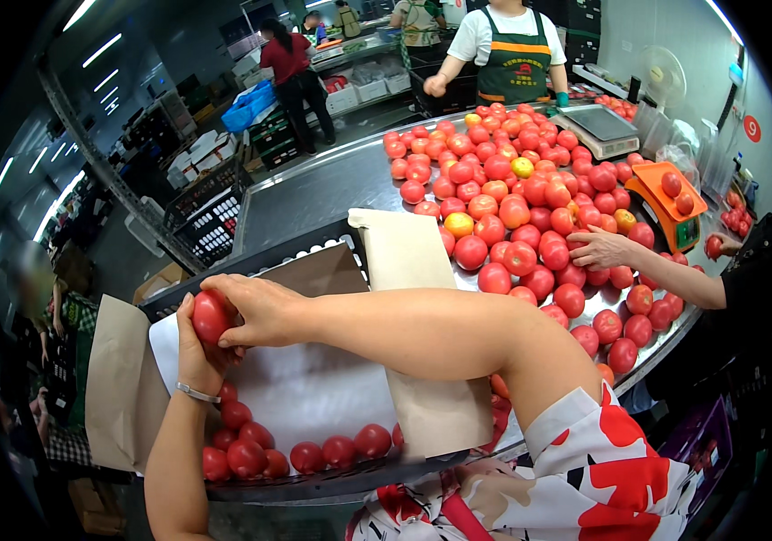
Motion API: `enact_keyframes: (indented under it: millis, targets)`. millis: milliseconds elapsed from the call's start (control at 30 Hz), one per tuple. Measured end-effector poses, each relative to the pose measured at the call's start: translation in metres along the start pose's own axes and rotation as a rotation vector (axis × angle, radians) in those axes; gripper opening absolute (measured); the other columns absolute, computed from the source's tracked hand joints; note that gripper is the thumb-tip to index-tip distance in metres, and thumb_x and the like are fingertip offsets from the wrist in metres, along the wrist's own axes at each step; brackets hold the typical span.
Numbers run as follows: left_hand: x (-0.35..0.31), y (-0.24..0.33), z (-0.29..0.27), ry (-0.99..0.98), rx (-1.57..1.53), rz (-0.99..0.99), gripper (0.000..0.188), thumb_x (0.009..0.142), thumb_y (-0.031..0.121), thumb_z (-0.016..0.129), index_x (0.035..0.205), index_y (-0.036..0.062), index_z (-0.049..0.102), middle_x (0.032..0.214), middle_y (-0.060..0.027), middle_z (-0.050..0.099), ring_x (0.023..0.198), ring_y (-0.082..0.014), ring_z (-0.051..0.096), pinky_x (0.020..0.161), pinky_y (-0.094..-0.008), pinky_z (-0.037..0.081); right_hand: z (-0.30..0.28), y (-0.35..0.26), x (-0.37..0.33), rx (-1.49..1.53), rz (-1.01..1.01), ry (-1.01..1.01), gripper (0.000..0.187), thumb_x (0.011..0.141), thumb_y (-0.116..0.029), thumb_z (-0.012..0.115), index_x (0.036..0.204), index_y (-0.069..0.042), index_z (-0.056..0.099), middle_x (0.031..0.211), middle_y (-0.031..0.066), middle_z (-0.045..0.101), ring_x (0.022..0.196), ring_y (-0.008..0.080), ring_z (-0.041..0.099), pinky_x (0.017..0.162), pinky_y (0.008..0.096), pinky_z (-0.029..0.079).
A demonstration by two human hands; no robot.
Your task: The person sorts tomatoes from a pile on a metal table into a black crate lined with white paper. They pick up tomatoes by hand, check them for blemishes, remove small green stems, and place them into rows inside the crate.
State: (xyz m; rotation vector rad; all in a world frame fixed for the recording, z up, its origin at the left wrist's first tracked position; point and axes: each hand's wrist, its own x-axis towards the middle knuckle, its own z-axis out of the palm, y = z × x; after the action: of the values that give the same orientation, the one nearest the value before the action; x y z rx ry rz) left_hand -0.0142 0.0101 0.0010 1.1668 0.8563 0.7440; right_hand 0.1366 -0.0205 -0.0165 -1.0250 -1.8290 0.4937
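One red tomato (211, 317) is held between the person's two hands, above the left side of a black plastic crate (314, 490). The left hand (195, 353) cups it from the left and near side, fingers mostly hidden. The right hand (264, 308) has its fingers and thumb bent part-way around the tomato's far and right sides.

The crate has a white paper liner (323, 388) and two brown paper flaps, a left flap (120, 388) folded out over the left side and a right flap (440, 415) over the right. Inside, about eleven crate tomatoes (246, 458) show, clustered at the near left corner and running along the near wall; the right flap partly covers the last.

Beyond and to the right, a steel table (305, 203) bears a large tomato heap (514, 212), too many to count, with a few yellowish ones among the red. At its right edge, one orange tray (652, 180) on a scale holds two tomatoes. Farther off sits a second scale (598, 122). A co-worker's hand (595, 248) reaches onto the heap from the right; another hand there holds one tomato.
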Motion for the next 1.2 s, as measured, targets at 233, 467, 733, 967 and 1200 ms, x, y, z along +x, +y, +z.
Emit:
enact_keyframes:
  millis: [233,467,733,967,1200]
  targets:
    - [-0.008,0.004,-0.012,0.049,0.025,0.04,0.056,0.08,0.066,0.041,0.095,0.0131,0.054,0.066,-0.0023,0.058,0.048,-0.0155,0.055,0.04,-0.0257,0.043,0.002,-0.004,0.006,-0.09,0.046,-0.035,0.08,0.06,-0.039,0.076,0.121,0.0,0.043,0.116,0.0212,0.049,0.108,0.034,0.049,0.092,0.0369,0.041]
    - [0.008,-0.001,-0.016,-0.202,0.194,0.017,0.055,0.082,0.06,0.045,0.098,0.0077,0.051,0.071,-0.0045,0.058,0.056,-0.0135,0.058,0.046,-0.025,0.047,-0.008,-0.009,0.002,-0.109,0.115,-0.068,0.069,0.059,-0.035,0.076,0.112,0.002,0.051,0.108,0.0188,0.056,0.099,0.0296,0.055,0.085,0.0348,0.044]
    - [-0.001,-0.003,-0.013,-0.021,0.531,0.225,0.066,0.071,0.052,0.067,0.109,0.0034,0.043,0.09,-0.0079,0.055,0.069,-0.0126,0.058,0.046,-0.0243,0.049,-0.004,-0.015,0.003,-0.103,0.21,-0.097,0.06,0.064,-0.026,0.075,0.11,0.004,0.05,0.098,0.0177,0.061,0.09,0.0251,0.06,0.08,0.0324,0.046]
    - [0.002,-0.002,-0.01,-0.068,0.494,0.176,0.061,0.073,0.049,0.065,0.106,0.0023,0.044,0.082,-0.0069,0.056,0.063,-0.0127,0.057,0.047,-0.0245,0.049,-0.008,-0.018,0.003,-0.056,0.255,-0.134,0.061,0.064,-0.024,0.072,0.112,0.005,0.047,0.096,0.018,0.062,0.088,0.0241,0.061,0.079,0.0309,0.047]
    - [0.002,-0.003,-0.011,-0.08,0.512,0.173,0.054,0.076,0.045,0.063,0.104,0.0026,0.044,0.075,-0.0055,0.056,0.059,-0.0109,0.055,0.047,-0.0237,0.047,-0.006,-0.017,0.002,-0.06,0.241,-0.134,0.061,0.065,-0.021,0.072,0.114,0.005,0.047,0.097,0.0179,0.062,0.091,0.0235,0.061,0.081,0.031,0.046]
